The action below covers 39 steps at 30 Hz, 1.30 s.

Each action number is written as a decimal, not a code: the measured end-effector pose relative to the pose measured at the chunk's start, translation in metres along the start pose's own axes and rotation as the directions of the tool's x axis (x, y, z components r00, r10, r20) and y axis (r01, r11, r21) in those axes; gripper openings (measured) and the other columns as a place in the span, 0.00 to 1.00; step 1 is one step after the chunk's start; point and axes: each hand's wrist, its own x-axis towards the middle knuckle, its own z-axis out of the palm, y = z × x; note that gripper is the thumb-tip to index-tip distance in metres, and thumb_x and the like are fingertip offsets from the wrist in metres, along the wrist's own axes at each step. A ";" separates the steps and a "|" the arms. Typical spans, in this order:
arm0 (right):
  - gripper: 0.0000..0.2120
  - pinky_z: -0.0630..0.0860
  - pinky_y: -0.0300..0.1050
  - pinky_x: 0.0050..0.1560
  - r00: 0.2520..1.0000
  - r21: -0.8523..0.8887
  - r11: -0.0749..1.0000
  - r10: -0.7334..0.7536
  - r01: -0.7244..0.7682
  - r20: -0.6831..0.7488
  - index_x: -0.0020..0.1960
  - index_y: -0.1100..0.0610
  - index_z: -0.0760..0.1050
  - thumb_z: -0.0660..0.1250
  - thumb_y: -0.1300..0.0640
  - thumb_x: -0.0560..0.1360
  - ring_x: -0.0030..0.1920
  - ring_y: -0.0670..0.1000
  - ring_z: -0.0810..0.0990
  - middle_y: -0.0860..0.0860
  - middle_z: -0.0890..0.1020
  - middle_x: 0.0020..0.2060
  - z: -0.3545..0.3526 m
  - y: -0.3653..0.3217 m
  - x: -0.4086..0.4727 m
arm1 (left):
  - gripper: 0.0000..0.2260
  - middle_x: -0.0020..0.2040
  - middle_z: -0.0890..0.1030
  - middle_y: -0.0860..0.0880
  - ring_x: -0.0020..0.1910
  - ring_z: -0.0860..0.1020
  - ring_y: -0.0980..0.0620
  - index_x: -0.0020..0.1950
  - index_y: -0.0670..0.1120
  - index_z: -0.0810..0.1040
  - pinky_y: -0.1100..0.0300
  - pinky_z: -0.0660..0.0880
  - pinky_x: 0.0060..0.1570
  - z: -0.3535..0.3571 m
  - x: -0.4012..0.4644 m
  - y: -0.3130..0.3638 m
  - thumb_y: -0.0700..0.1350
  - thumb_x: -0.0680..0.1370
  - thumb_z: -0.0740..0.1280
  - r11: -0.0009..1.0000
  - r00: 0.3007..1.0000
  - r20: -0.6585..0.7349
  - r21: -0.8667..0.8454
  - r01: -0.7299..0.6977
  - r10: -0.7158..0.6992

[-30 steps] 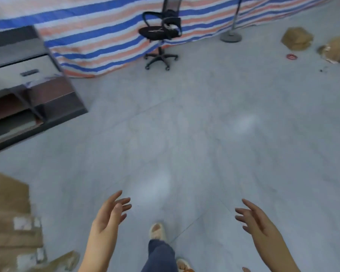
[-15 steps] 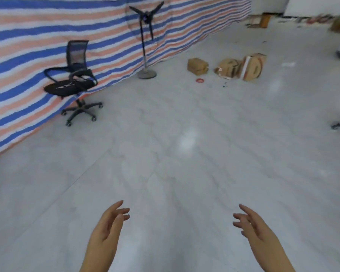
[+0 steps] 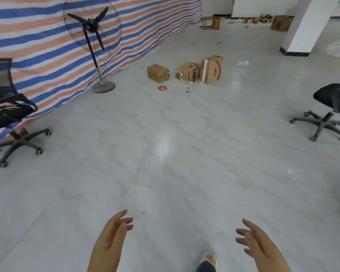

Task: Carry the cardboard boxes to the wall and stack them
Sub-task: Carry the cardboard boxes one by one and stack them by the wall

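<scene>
Three cardboard boxes lie on the grey floor far ahead: a small brown box (image 3: 157, 73) on the left, a torn-open box (image 3: 188, 72) in the middle, and a taller box (image 3: 212, 69) with white tape on the right. My left hand (image 3: 112, 235) and my right hand (image 3: 255, 240) hang at the bottom of the view, palms facing each other, fingers relaxed and holding nothing. Both hands are well short of the boxes.
A standing fan (image 3: 92, 42) stands by the striped tarp wall (image 3: 37, 48). One black office chair (image 3: 8, 112) is at the left, another (image 3: 330, 112) at the right. A red ring (image 3: 162, 88) and pens (image 3: 188, 90) lie near the boxes. A white pillar (image 3: 306, 24) rises at the back right.
The view has swung right and forward: the shelf and nearby cardboard left the frame, the boxes by the fan came closer to centre. Both hands stay empty.
</scene>
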 end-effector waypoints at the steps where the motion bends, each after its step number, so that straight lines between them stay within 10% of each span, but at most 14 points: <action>1: 0.15 0.75 0.54 0.59 1.000 -0.017 1.000 -0.008 0.008 -0.003 0.55 0.46 0.76 0.60 0.64 0.79 0.45 0.45 0.84 0.42 0.85 0.43 -0.011 -0.008 0.025 | 0.16 0.47 0.84 0.55 0.45 0.82 0.60 0.53 0.55 0.79 0.49 0.74 0.59 0.020 0.017 0.009 0.35 0.80 0.59 1.000 1.000 -0.006 -0.007 -0.009 0.009; 4: 0.16 0.74 0.57 0.61 0.998 -0.041 0.998 -0.045 0.044 -0.038 0.54 0.42 0.75 0.59 0.63 0.79 0.44 0.41 0.84 0.38 0.84 0.43 -0.049 -0.038 0.098 | 0.16 0.47 0.84 0.48 0.43 0.82 0.60 0.52 0.54 0.79 0.61 0.76 0.51 0.083 0.068 0.041 0.34 0.80 0.58 0.999 0.999 -0.008 -0.032 -0.040 0.040; 12: 0.12 0.73 0.58 0.62 0.994 -0.055 0.994 -0.095 0.092 -0.054 0.55 0.41 0.73 0.62 0.44 0.73 0.46 0.38 0.82 0.35 0.83 0.44 -0.111 -0.092 0.234 | 0.13 0.48 0.83 0.58 0.45 0.82 0.59 0.55 0.52 0.77 0.50 0.73 0.58 0.208 0.165 0.095 0.36 0.80 0.59 0.999 0.992 0.118 -0.018 -0.034 0.036; 22: 0.15 0.73 0.58 0.62 0.996 -0.086 0.996 0.008 -0.015 -0.084 0.57 0.42 0.73 0.59 0.61 0.79 0.45 0.38 0.82 0.36 0.83 0.43 -0.118 -0.135 0.439 | 0.13 0.44 0.84 0.52 0.45 0.82 0.55 0.53 0.52 0.78 0.50 0.74 0.55 0.327 0.353 0.135 0.35 0.80 0.58 1.000 0.988 0.151 -0.013 0.015 -0.013; 24: 0.10 0.75 0.56 0.60 0.995 -0.047 0.999 -0.015 0.010 -0.099 0.57 0.41 0.73 0.63 0.51 0.78 0.45 0.40 0.83 0.40 0.84 0.44 -0.118 -0.162 0.479 | 0.13 0.47 0.84 0.49 0.48 0.82 0.53 0.53 0.53 0.77 0.51 0.74 0.55 0.351 0.398 0.157 0.37 0.80 0.59 1.000 0.986 0.166 -0.012 -0.010 0.012; 27: 0.29 0.77 0.47 0.50 0.990 -0.018 0.999 -0.032 0.030 -0.135 0.55 0.38 0.71 0.64 0.24 0.60 0.48 0.42 0.83 0.40 0.84 0.46 -0.122 -0.203 0.542 | 0.12 0.48 0.84 0.51 0.47 0.82 0.56 0.55 0.53 0.77 0.53 0.74 0.55 0.387 0.463 0.195 0.38 0.81 0.59 0.998 0.978 0.198 0.008 -0.062 0.059; 30: 0.09 0.78 0.54 0.53 0.988 0.026 0.999 -0.037 0.041 -0.147 0.54 0.39 0.71 0.65 0.43 0.75 0.50 0.46 0.83 0.44 0.84 0.46 -0.122 -0.234 0.594 | 0.12 0.48 0.83 0.58 0.47 0.82 0.60 0.56 0.54 0.76 0.52 0.74 0.56 0.421 0.523 0.226 0.39 0.81 0.59 0.995 0.963 0.261 0.045 -0.088 0.074; 34: 0.46 0.77 0.44 0.46 0.985 0.071 0.997 0.032 -0.020 -0.169 0.55 0.39 0.72 0.60 0.16 0.44 0.47 0.39 0.82 0.36 0.83 0.46 -0.127 -0.249 0.659 | 0.12 0.49 0.83 0.59 0.48 0.81 0.59 0.57 0.53 0.76 0.52 0.74 0.56 0.463 0.584 0.255 0.39 0.80 0.59 0.994 0.948 0.312 0.072 -0.088 0.061; 39: 0.49 0.77 0.44 0.47 0.980 0.083 0.994 0.081 -0.067 -0.180 0.54 0.40 0.73 0.58 0.15 0.40 0.47 0.43 0.83 0.41 0.84 0.45 -0.138 -0.259 0.750 | 0.12 0.47 0.84 0.54 0.47 0.82 0.58 0.56 0.53 0.77 0.52 0.75 0.55 0.524 0.660 0.272 0.39 0.80 0.59 0.995 0.954 0.299 0.089 -0.054 0.025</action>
